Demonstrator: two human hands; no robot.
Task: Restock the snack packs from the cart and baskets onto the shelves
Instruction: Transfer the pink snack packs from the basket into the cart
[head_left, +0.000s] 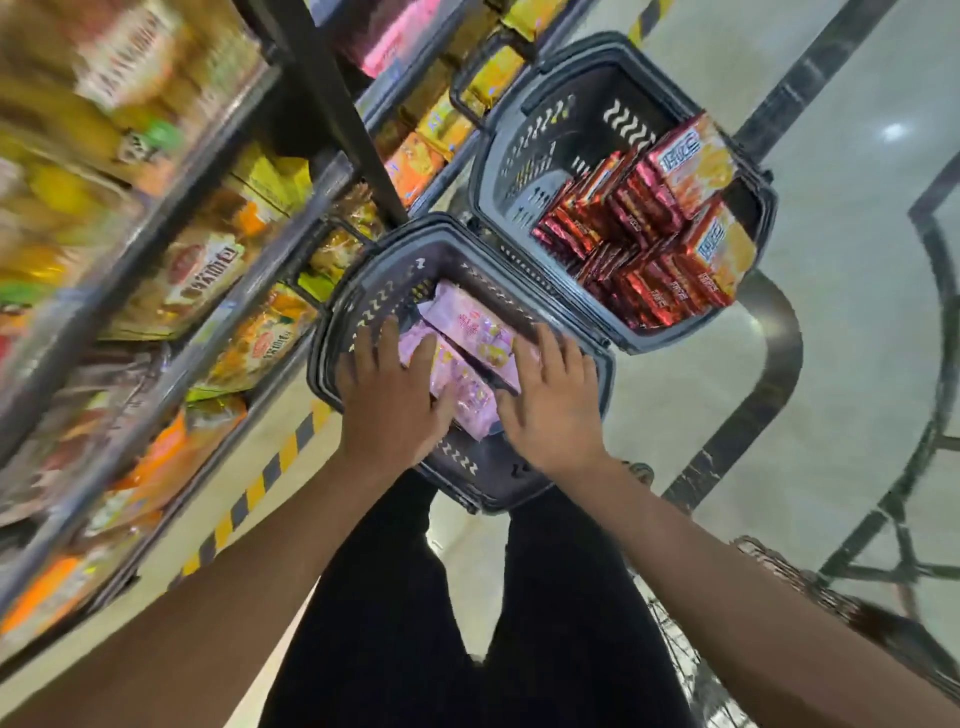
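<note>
Both hands down in near basket (363, 291) — left hand (387, 400) and right hand (553, 402) spread flat, bracketing pink snack packs (467, 338). Light, crinkly, slippery film — likely best squeezed by the long edges.

Shelf packs (197, 270) smeared by motion blur, pink packs (467, 353) partly hidden under both hands

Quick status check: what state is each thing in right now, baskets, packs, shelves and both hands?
near basket: on the floor, holds a few pink packs
pink packs: lying in the near basket, between both hands
far basket: about half full
red packs: stacked on edge in the far basket
shelves: stocked
left hand: on the pink packs
right hand: on the pink packs
</note>
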